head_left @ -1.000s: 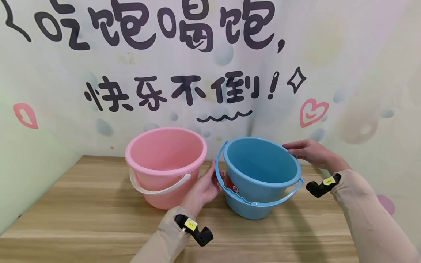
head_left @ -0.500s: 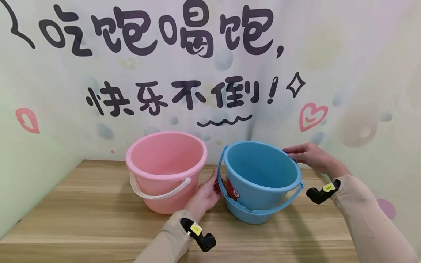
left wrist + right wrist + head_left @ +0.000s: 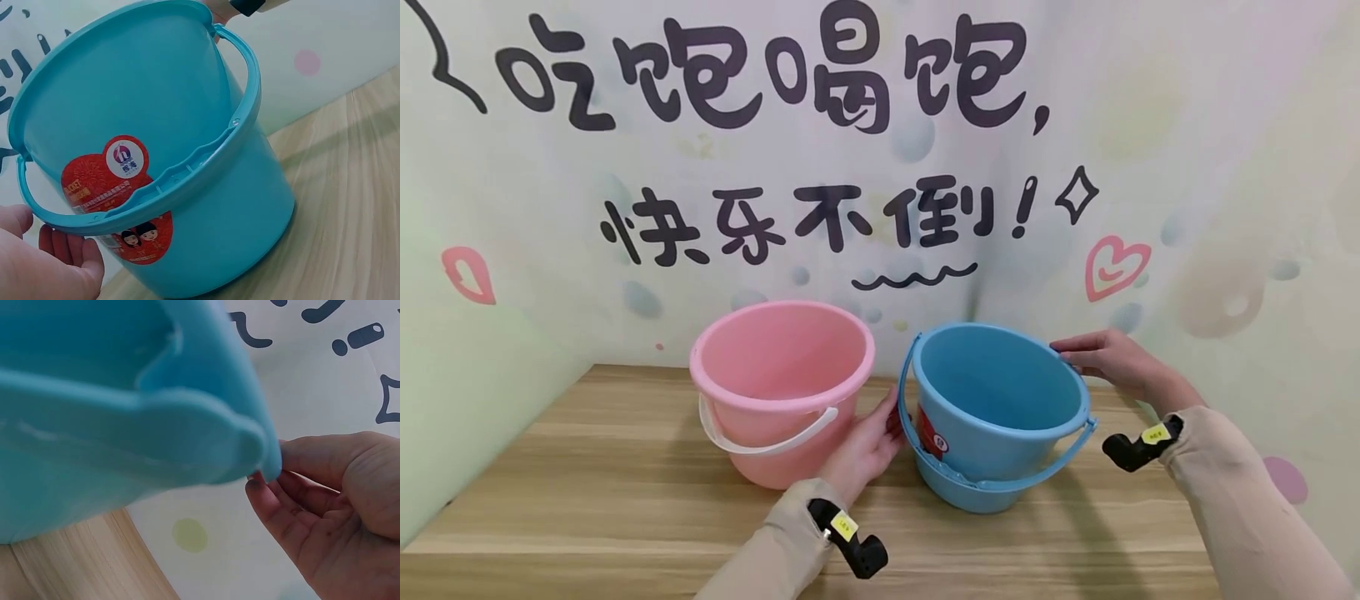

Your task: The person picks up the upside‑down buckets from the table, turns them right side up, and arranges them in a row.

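A blue bucket (image 3: 977, 450) stands on the wooden table, looking slightly tilted, its handle (image 3: 172, 181) hanging across the front. Red labels (image 3: 147, 240) show on its side. My left hand (image 3: 868, 450) is at the bucket's left, thumb and curled fingers about the handle's left part; the fingertips are partly hidden behind it. At the far right rim, my right hand (image 3: 337, 506) pinches the edge between thumb and fingers. A pink bucket (image 3: 782, 433) with a white handle (image 3: 775, 442) stands just left of my left hand.
A printed cloth (image 3: 737, 158) with dark lettering hangs right behind both buckets. The wooden tabletop (image 3: 587, 500) extends to the left and front of them. A black camera mount is on each wrist.
The whole head view has shifted slightly. The blue handle sits a little lower against its bucket, and more of the red label shows. Both hands stay at the blue bucket.
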A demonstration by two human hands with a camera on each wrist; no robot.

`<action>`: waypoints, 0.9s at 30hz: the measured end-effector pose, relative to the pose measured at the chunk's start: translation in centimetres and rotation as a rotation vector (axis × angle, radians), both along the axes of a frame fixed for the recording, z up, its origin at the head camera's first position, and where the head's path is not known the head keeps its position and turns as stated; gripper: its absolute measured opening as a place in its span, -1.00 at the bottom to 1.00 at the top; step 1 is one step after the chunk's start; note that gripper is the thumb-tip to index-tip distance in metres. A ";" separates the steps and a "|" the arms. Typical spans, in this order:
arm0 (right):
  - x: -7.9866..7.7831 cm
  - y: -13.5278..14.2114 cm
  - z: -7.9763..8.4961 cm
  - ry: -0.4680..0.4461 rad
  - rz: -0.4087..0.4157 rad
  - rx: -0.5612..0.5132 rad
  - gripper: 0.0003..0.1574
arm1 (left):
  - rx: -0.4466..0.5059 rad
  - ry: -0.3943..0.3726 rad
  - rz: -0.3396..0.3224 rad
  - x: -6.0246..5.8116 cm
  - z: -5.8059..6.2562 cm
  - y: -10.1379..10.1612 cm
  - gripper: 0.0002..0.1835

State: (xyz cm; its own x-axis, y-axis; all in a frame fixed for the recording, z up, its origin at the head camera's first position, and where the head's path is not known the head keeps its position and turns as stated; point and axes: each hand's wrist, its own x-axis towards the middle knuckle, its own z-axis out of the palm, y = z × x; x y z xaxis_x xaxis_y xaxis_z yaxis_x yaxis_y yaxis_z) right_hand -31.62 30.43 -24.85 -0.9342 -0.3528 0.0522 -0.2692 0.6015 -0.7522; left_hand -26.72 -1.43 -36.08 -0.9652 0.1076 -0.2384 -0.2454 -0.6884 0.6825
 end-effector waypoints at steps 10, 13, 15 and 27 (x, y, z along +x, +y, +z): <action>0.8 0.7 0.6 0.037 -0.030 0.012 -0.38 | -0.137 0.036 0.041 1.0 0.5 -0.3 -0.58; 1.5 0.7 1.0 0.050 -0.028 0.020 -0.39 | -0.174 0.032 0.077 1.5 0.4 -0.6 -0.66; 2.0 0.9 1.3 0.064 -0.015 0.027 -0.39 | -0.189 0.026 0.095 1.9 0.4 -0.9 -0.72; 4.4 0.9 2.5 0.138 0.022 0.066 -0.45 | -0.162 0.056 0.048 3.9 2.1 -2.4 -0.88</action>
